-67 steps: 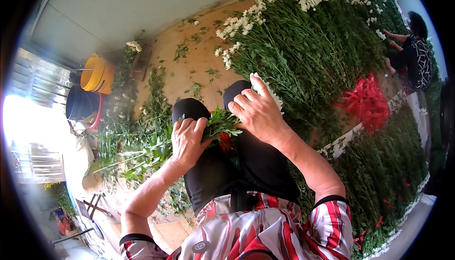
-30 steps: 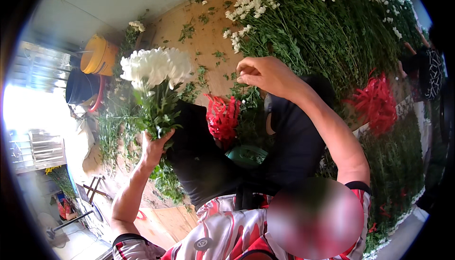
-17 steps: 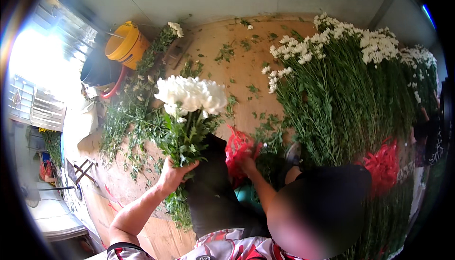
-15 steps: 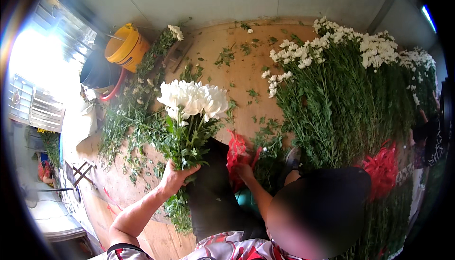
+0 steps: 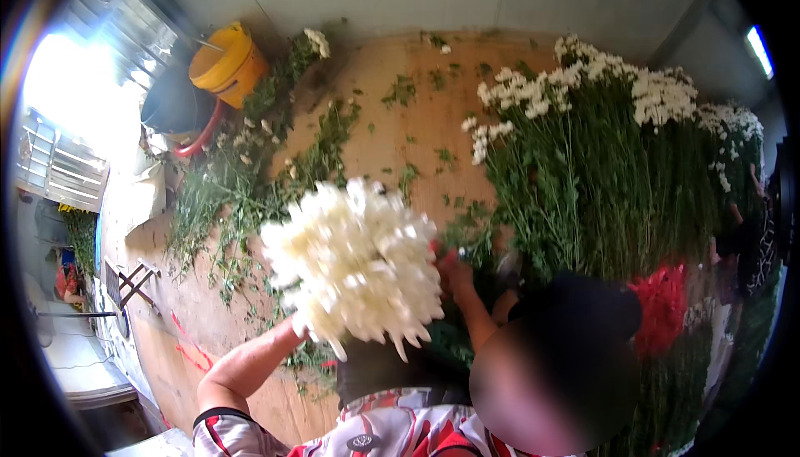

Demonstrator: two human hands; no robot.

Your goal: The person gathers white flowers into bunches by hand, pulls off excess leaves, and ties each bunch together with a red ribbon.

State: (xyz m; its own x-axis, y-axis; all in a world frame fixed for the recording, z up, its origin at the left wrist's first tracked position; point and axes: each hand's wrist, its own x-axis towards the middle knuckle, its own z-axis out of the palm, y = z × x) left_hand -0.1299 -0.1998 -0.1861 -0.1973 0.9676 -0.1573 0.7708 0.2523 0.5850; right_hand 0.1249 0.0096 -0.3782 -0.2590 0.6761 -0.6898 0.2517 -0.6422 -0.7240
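Note:
A large bunch of white chrysanthemums (image 5: 354,261) fills the middle of the view, its blooms turned up toward me. Behind the lower left of the blooms is my left hand (image 5: 302,326), closed round the stems; most of its fingers are hidden. Just right of the flowers is my right hand (image 5: 454,274), closed and blurred, with a bit of red at its fingertips that I cannot make out. My dark trousers (image 5: 392,369) show below the bunch.
Long-stemmed white chrysanthemums (image 5: 617,174) lie piled on the right, beside a red plastic bundle (image 5: 660,311). Loose greenery (image 5: 225,199) litters the floor at left, near a yellow bucket (image 5: 229,65) and dark bucket (image 5: 175,111). A black cap (image 5: 583,315) covers the lower right.
The bunch has come up closer and tipped so its blooms face me, covering the stems and the red plastic on my lap. My right hand has risen slightly toward the blooms.

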